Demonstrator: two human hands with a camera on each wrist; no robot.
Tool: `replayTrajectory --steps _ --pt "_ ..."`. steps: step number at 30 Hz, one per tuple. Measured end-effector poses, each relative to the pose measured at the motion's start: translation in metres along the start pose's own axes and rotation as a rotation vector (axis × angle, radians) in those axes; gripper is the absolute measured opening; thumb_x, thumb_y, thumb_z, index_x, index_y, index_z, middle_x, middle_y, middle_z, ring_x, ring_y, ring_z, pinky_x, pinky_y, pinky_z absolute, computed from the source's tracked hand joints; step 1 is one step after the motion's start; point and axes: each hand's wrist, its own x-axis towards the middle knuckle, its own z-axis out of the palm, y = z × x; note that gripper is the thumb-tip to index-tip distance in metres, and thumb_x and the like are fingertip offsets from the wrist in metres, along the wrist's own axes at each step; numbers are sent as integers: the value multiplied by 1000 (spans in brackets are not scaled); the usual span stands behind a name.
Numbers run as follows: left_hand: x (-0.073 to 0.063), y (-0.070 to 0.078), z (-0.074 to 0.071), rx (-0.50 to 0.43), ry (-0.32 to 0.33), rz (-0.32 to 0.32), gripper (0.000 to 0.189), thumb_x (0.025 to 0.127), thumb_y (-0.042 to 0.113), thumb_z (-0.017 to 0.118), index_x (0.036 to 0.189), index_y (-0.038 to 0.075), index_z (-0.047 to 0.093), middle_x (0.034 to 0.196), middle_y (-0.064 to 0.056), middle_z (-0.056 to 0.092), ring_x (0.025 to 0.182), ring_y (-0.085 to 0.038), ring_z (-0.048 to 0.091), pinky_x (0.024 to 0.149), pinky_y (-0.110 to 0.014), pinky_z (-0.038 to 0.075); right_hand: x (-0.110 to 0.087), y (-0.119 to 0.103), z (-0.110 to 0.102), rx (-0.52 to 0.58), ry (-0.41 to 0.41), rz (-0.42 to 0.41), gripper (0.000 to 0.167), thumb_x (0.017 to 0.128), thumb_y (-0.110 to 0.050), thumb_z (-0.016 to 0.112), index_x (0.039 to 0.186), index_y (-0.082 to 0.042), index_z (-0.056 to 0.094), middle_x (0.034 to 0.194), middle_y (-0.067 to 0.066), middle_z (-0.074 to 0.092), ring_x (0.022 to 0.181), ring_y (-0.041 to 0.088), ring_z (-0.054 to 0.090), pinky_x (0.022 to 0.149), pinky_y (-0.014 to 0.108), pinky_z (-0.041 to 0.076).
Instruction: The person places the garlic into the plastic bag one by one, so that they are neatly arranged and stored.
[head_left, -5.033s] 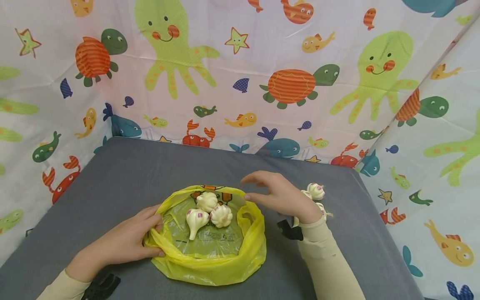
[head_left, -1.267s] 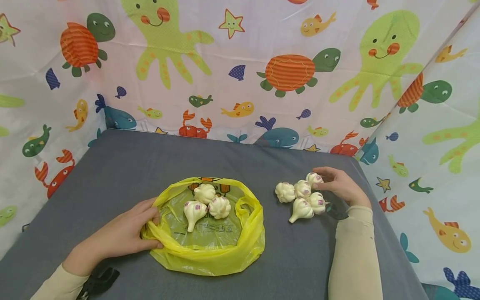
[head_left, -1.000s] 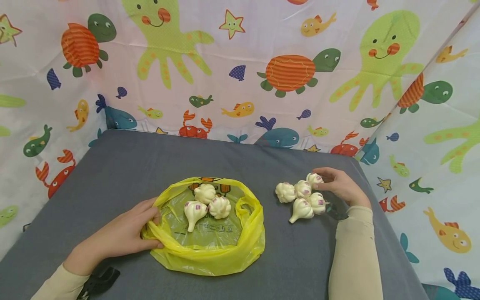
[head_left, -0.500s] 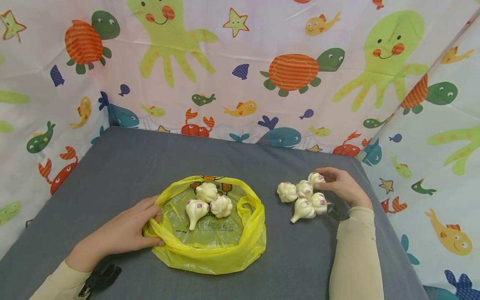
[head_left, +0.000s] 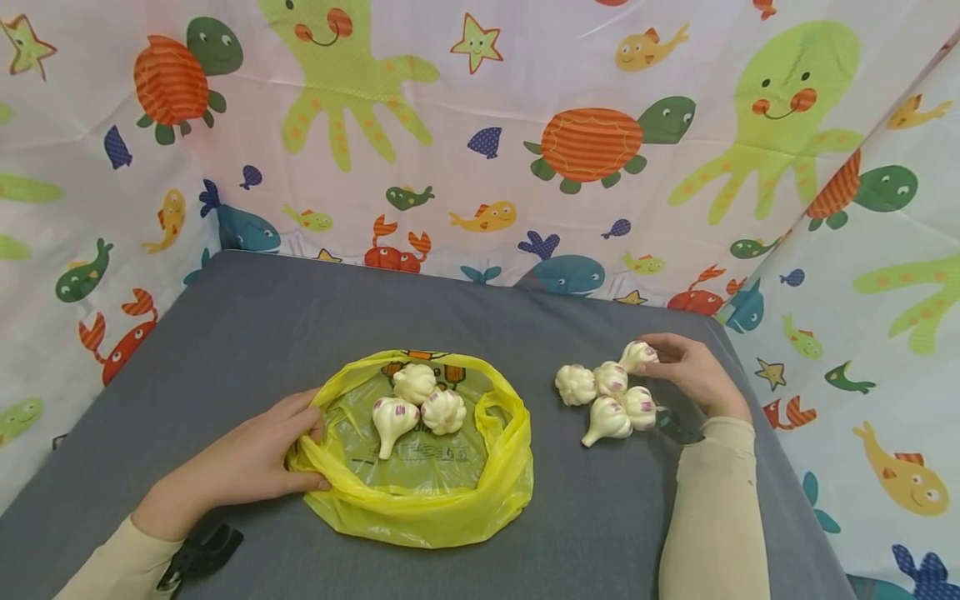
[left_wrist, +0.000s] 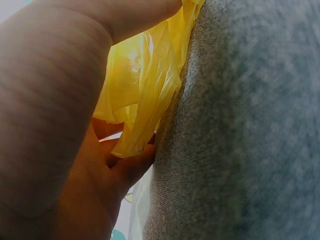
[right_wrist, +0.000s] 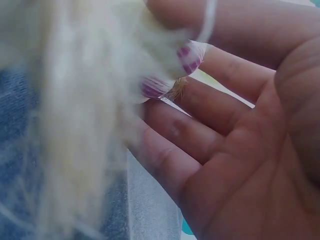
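Note:
A yellow plastic bag (head_left: 420,523) sits with its mouth wide and its rim rolled down. Inside lie three garlic bulbs (head_left: 394,419). At the bag's left side, my left hand (head_left: 243,462) holds the rim between thumb and fingers; the left wrist view shows the gathered plastic (left_wrist: 150,85) there. Off to the right, my right hand (head_left: 697,375) grips a garlic bulb (head_left: 637,356) by thumb and fingertips, at the back of a cluster of bulbs (head_left: 609,418). Purple streaks on the held bulb (right_wrist: 191,57) show in the right wrist view.
A grey cloth (head_left: 315,308) covers the table. Behind and at the sides hangs a curtain (head_left: 450,100) printed with sea animals. A blurred pale thing (right_wrist: 85,115) fills the left of the right wrist view, close to the camera.
My right hand went from above the bag to the cluster and took hold of the rear bulb, which has just tilted and shifted slightly. The left hand stays on the bag.

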Motion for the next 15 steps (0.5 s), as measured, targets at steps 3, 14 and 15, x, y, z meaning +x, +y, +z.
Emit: replayTrajectory --steps 3,14,15 --pt "0 -1 1 2 0 2 54 80 58 95 100 34 51 161 -9 49 137 -28 53 87 -41 51 -2 -2 0 9 12 -4 68 100 -33 83 157 -8 55 152 20 61 143 42 53 117 64 42" --pt "0 1 1 -3 6 9 54 79 54 97 100 34 51 161 -9 49 137 -28 53 88 -41 51 -7 -13 -2 16 86 23 69 98 -43 84 154 -13 58 155 17 57 147 44 48 118 69 39" --pt "0 1 1 -2 8 10 54 79 53 97 100 34 51 161 -9 49 138 -28 53 88 -41 51 -7 -14 -3 14 93 23 68 98 -43 84 153 -13 58 155 17 57 147 44 48 118 69 38"
